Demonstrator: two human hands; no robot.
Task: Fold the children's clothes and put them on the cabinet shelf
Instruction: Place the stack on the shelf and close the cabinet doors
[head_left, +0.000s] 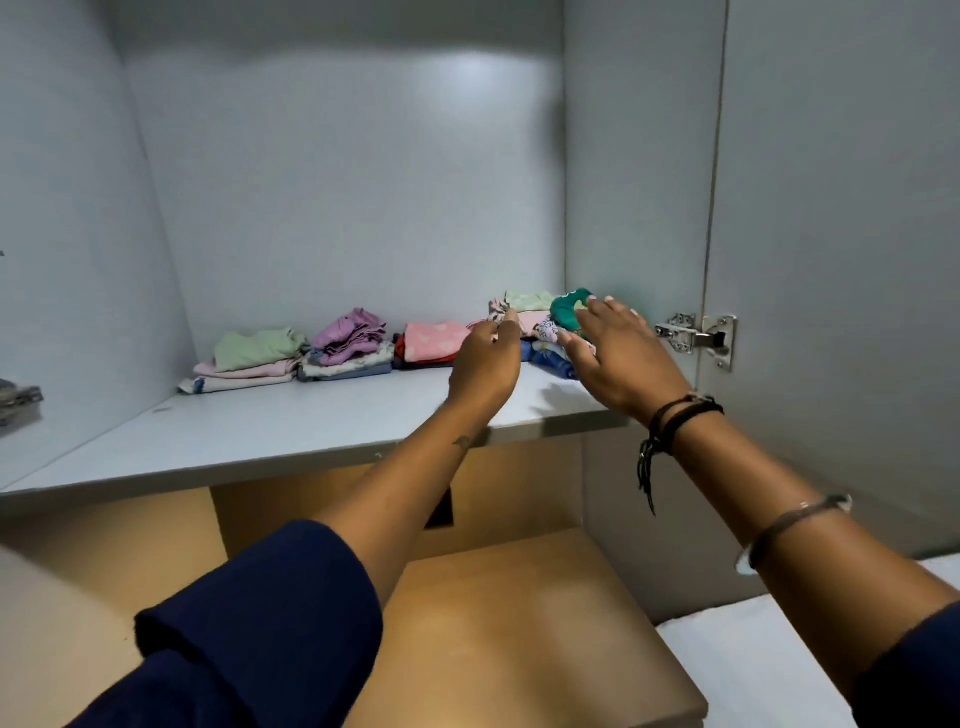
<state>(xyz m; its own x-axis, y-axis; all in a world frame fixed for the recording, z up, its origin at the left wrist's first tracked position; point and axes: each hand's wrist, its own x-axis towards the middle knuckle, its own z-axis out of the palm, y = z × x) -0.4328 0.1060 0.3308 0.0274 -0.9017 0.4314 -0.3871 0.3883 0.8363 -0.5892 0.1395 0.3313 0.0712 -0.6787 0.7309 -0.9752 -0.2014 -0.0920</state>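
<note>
At the back of the cabinet shelf (311, 426), four small stacks of folded children's clothes stand in a row against the rear wall: a green-topped stack (249, 358) at the left, a purple-topped stack (350, 343) beside it, a pink-topped stack (434, 340) next, and a right-hand stack (530, 306) pressed into the corner. Both of the person's hands reach to that last one. The left hand (485, 364) looks loosely curled at the stack's left edge, with its fingertips out of sight, so whether it pinches cloth cannot be told. The right hand (618, 353) is spread flat, fingers extended over a green garment (566, 309) on the stack's right side — apparently settling it in place.

Judging by the row, much of the task looks done. Any unfolded clothes left lie outside the frame. The hands hide the front of the right-hand stack, and a dark bundle (18, 400) at the left edge is cut off.
</note>
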